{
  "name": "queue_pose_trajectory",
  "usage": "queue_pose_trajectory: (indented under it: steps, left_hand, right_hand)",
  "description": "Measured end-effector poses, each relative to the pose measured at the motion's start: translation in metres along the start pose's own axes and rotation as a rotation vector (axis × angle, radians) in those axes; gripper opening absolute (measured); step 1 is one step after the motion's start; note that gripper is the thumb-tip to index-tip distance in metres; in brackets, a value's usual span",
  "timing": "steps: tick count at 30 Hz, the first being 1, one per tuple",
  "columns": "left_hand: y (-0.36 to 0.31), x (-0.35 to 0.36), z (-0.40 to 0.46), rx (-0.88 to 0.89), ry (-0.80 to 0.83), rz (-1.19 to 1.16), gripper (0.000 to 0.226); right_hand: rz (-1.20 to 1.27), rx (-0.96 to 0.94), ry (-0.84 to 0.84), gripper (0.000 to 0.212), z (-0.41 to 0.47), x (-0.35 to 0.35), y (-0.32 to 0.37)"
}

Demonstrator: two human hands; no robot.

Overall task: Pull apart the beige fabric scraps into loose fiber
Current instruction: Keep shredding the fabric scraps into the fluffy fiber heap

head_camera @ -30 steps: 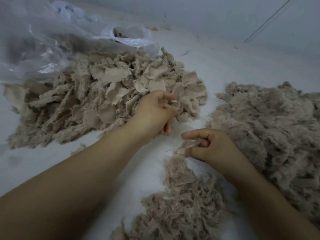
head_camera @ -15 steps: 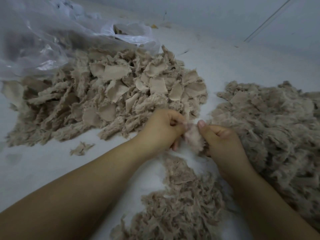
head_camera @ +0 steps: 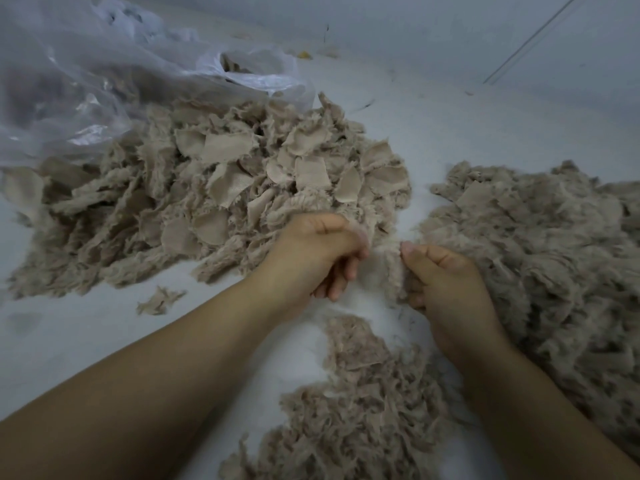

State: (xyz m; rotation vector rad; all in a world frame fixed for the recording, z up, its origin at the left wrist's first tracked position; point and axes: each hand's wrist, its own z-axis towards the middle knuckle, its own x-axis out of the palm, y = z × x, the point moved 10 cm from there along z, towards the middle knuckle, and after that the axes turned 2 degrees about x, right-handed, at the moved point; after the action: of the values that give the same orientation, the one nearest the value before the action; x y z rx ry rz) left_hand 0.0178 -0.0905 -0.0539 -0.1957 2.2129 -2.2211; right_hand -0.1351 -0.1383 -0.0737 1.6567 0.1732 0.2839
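Scrap stretched between two hands
The left hand and right hand each pinch one end of the scrap; it runs left to right between them.

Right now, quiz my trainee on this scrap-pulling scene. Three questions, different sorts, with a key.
1. True or false: both hands grip the same scrap.
2. Which pile lies beside the plastic bag? A) the uncut scraps B) the loose fiber C) neither
3. Fill in: the lone stray scrap on the table lies on the person's ____ side.

Key
1. True: the left hand and right hand each pinch an end of it.
2. A: the scrap pile touches the bag; the fiber pile sits far right.
3. left
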Motion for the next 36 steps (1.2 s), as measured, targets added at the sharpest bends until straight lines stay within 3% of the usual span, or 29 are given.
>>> queue_pose_trajectory:
  steps: [3,6,9,15,18,22,27,30,33,36]
  left_hand:
    - [0.008,0.023,-0.009,-0.092,0.223,0.192,0.012]
    - [0.015,0.024,-0.007,-0.160,0.160,0.185,0.034]
    - [0.012,0.035,-0.008,-0.139,0.194,0.174,0.016]
    - [0.000,0.002,0.000,0.008,-0.088,0.125,0.016]
    - [-0.014,-0.003,-0.001,0.170,-0.132,0.194,0.007]
    - [-0.029,0.004,-0.008,0.385,-0.171,0.311,0.021]
    - [-0.027,0.002,-0.007,0.395,-0.171,0.309,0.046]
    - [-0.033,-0.006,-0.005,0.403,-0.251,0.327,0.044]
    - [-0.053,-0.010,-0.003,0.468,-0.309,0.601,0.047]
    - [-0.049,-0.009,-0.002,0.401,-0.256,0.879,0.060]
  right_hand:
    - [0.022,0.002,0.030,0.038,-0.001,0.003,-0.001]
    - [0.048,-0.012,0.086,0.036,-0.004,0.010,0.002]
    - [0.073,-0.060,0.110,0.032,-0.007,0.013,0.009]
    - [0.046,-0.069,0.013,0.036,-0.003,0.003,0.010]
    - [0.070,-0.015,0.010,0.048,-0.002,0.004,0.005]
    - [-0.036,0.040,0.081,0.041,0.001,0.010,-0.003]
    - [-0.131,0.016,0.176,0.034,-0.002,0.019,0.000]
    - [-0.129,0.000,0.102,0.031,0.001,0.011,0.001]
    - [-0.067,0.023,0.026,0.025,0.004,0.002,-0.002]
    - [-0.206,-0.043,0.153,0.017,0.000,0.013,0.001]
